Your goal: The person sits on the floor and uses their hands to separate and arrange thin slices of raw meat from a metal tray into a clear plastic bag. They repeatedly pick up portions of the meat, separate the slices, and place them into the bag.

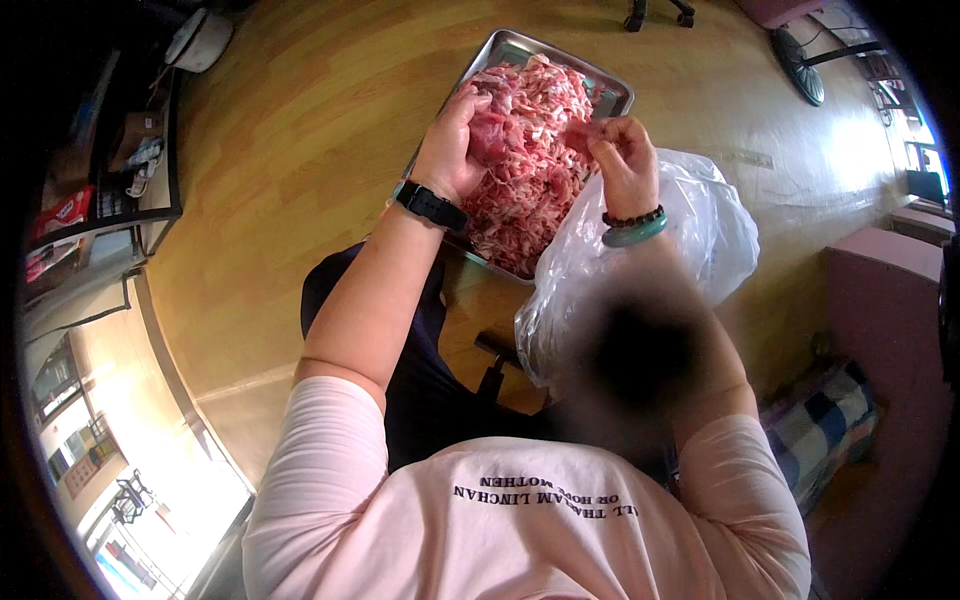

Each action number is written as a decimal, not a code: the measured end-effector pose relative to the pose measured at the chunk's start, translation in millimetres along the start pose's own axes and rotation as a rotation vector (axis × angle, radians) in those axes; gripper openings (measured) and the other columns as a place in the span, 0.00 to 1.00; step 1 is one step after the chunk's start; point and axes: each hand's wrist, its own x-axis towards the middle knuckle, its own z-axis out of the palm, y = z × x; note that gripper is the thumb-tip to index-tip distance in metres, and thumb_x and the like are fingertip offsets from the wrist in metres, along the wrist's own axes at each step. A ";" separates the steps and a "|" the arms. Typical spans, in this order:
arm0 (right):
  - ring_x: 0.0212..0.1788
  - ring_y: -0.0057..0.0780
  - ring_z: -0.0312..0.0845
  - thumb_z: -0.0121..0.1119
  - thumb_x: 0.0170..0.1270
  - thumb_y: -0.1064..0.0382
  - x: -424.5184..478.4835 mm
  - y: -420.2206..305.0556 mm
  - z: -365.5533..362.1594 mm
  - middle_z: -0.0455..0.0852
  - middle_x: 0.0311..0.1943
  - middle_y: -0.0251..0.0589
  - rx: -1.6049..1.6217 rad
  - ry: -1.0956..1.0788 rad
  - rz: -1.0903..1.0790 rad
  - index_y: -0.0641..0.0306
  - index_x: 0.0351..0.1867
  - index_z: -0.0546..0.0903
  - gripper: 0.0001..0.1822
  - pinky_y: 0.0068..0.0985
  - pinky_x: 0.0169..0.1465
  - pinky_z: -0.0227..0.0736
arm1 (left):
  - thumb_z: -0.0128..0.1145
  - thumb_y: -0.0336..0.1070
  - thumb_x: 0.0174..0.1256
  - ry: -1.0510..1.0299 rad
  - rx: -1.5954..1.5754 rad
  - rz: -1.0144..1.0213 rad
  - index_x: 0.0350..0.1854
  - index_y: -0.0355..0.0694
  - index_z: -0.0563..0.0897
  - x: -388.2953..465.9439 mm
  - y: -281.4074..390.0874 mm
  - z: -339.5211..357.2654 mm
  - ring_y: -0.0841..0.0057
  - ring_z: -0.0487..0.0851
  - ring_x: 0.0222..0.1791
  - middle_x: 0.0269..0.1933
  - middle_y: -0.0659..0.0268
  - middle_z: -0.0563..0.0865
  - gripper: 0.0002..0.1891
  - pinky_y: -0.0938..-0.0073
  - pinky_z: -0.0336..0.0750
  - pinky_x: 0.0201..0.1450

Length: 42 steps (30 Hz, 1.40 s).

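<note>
A rectangular metal tray point(619, 88) holds a large heap of thinly sliced raw red and white meat point(551, 97). At the heap's left side, my left hand point(452, 146) is closed around a larger clump of red meat point(491, 139). My right hand point(628, 161) pinches a small strip of red meat point(579, 136) over the right part of the heap. Under my right wrist lies a crumpled clear plastic bag point(712, 217), which overlaps the tray's near right edge. A dark blurred spot covers part of my right forearm.
Wood-patterned flooring point(300, 150) surrounds the tray. Left stands a shelf point(142, 202) with packages, with a pale pot point(200, 40) beyond it. Chair casters point(660, 13) and a round black stand base point(799, 67) are farther off. A pink furniture piece point(885, 300) stands right.
</note>
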 end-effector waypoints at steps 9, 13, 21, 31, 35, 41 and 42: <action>0.41 0.35 0.75 0.61 0.50 0.67 -5.6 -25.9 26.7 0.79 0.37 0.44 -0.718 -0.141 -0.464 0.65 0.41 0.78 0.15 0.26 0.45 0.70 | 0.43 0.43 0.65 -0.126 -0.288 -0.227 0.44 0.39 0.75 -9.1 -4.3 13.0 0.73 0.78 0.43 0.42 0.63 0.81 0.15 0.70 0.72 0.48; 0.37 0.41 0.74 0.60 0.48 0.65 -5.0 -21.4 26.3 0.78 0.34 0.44 -0.674 -0.181 -0.421 0.65 0.34 0.77 0.11 0.30 0.42 0.69 | 0.44 0.40 0.64 -0.186 -0.169 -0.181 0.37 0.44 0.75 -16.1 -15.5 23.1 0.78 0.78 0.32 0.34 0.69 0.80 0.08 0.74 0.73 0.37; 0.30 0.24 0.70 0.54 0.53 0.66 -0.7 -16.7 1.1 0.75 0.27 0.35 -0.017 -0.279 0.134 0.65 0.29 0.72 0.06 0.19 0.35 0.66 | 0.44 0.29 0.58 -0.208 0.030 -0.046 0.40 0.37 0.74 -25.8 -8.6 35.6 0.79 0.77 0.27 0.32 0.68 0.79 0.09 0.79 0.73 0.29; 0.33 0.29 0.74 0.48 0.59 0.68 14.3 -28.1 -22.7 0.76 0.31 0.37 0.967 -0.438 0.320 0.64 0.34 0.73 0.04 0.29 0.42 0.72 | 0.43 0.33 0.62 -0.157 -0.090 -0.108 0.34 0.39 0.73 -7.2 -2.2 10.9 0.81 0.75 0.27 0.30 0.66 0.78 0.06 0.80 0.71 0.30; 0.40 0.31 0.75 0.52 0.57 0.66 16.6 -2.9 -27.7 0.79 0.40 0.42 -0.033 -0.407 0.128 0.65 0.40 0.76 0.10 0.28 0.44 0.72 | 0.53 0.33 0.58 0.024 -0.086 -0.091 0.35 0.38 0.75 -8.0 9.7 14.2 0.78 0.76 0.27 0.30 0.66 0.79 0.05 0.79 0.73 0.31; 0.41 0.33 0.77 0.57 0.53 0.65 3.8 3.5 6.1 0.80 0.40 0.43 -0.572 -0.361 -0.129 0.62 0.45 0.77 0.16 0.25 0.41 0.72 | 0.58 0.29 0.54 -0.022 0.127 -0.009 0.42 0.39 0.75 -4.8 -7.2 6.1 0.79 0.79 0.33 0.36 0.68 0.79 0.12 0.79 0.74 0.36; 0.42 0.20 0.73 0.55 0.56 0.69 -1.1 -8.1 11.9 0.77 0.42 0.37 -0.507 -0.302 0.003 0.66 0.45 0.75 0.14 0.19 0.45 0.69 | 0.57 0.29 0.55 -0.023 0.229 0.066 0.41 0.39 0.75 -15.0 -2.3 21.7 0.82 0.76 0.33 0.35 0.70 0.77 0.11 0.80 0.73 0.37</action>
